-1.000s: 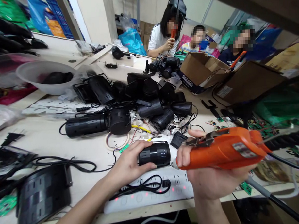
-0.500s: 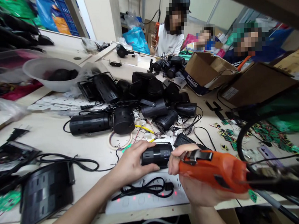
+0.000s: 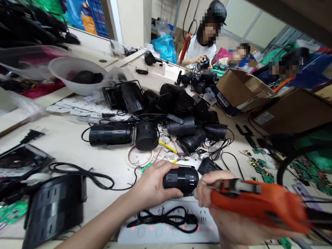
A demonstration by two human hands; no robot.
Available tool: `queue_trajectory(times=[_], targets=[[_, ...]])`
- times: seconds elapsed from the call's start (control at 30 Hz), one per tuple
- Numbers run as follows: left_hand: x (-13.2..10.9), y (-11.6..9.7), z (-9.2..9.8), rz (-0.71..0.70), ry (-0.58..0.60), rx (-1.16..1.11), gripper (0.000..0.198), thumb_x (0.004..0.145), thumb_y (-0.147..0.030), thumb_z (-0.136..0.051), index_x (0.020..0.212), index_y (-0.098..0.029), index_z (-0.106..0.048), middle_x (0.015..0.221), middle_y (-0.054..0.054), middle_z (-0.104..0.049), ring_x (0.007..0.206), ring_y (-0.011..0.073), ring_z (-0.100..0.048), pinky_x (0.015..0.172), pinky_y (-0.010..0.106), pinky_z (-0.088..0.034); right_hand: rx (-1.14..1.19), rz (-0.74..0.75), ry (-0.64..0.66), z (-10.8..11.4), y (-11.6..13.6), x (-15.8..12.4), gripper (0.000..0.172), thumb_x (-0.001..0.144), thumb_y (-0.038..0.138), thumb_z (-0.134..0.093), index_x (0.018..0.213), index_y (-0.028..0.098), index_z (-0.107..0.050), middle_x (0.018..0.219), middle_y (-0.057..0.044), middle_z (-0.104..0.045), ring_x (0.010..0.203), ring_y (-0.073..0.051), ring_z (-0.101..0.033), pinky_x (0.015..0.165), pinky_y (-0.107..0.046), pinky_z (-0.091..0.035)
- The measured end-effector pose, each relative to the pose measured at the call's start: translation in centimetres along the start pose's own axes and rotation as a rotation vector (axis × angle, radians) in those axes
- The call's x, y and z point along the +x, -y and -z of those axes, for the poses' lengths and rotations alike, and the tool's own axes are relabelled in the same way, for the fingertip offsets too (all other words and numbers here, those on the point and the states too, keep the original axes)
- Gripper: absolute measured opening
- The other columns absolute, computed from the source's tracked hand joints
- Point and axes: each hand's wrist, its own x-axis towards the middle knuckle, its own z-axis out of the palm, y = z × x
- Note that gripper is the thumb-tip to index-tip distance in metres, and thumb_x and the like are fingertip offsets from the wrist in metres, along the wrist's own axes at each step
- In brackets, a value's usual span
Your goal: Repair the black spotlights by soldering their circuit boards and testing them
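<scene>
My left hand (image 3: 154, 181) is wrapped round a black cylindrical housing (image 3: 178, 179) with slotted sides, which lies sideways on the bench. My right hand (image 3: 220, 209) grips an orange power screwdriver (image 3: 256, 205), its cable running off to the right. The tool's front end is at the right end of the housing, and my fingers hide its tip, so contact cannot be made out. Below both hands is a white power strip (image 3: 159, 235) with red lights and a coiled black cord (image 3: 161, 221) on it.
Behind lies a heap of black housings (image 3: 178, 98). Yellow-handled pliers (image 3: 168, 147) and a tape roll (image 3: 140, 158) are nearer. Circuit boards (image 3: 262, 168) and a cardboard box (image 3: 241, 89) are right; a white bowl (image 3: 77, 84) is left. Across the bench, a co-worker's hand (image 3: 200, 59) holds a black part.
The view has swung slightly, shifting the scene rightward. My hands keep their holds on the housing and screwdriver. Across the bench, a co-worker's orange tool is lower and a black part shows in their hand.
</scene>
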Motion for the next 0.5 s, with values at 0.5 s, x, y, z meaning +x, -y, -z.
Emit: queue_trajectory(times=[0.5], targets=[[-0.2,0.2,-0.4,-0.021,-0.031,-0.023,0.061,0.065,-0.032,-0.086,0.118,-0.021,-0.059,0.113,0.007,-0.067,0.105,0.0271,-0.063,0.091,0.039,-0.050,0.490,0.038,-0.114,-1.3,-2.2,4.2,0.088,0.061,0.097,-0.043,0.084,0.018,-0.071,0.055,-0.003,-0.059,0.047,-0.019,-0.052,0.044,-0.030,-0.040]])
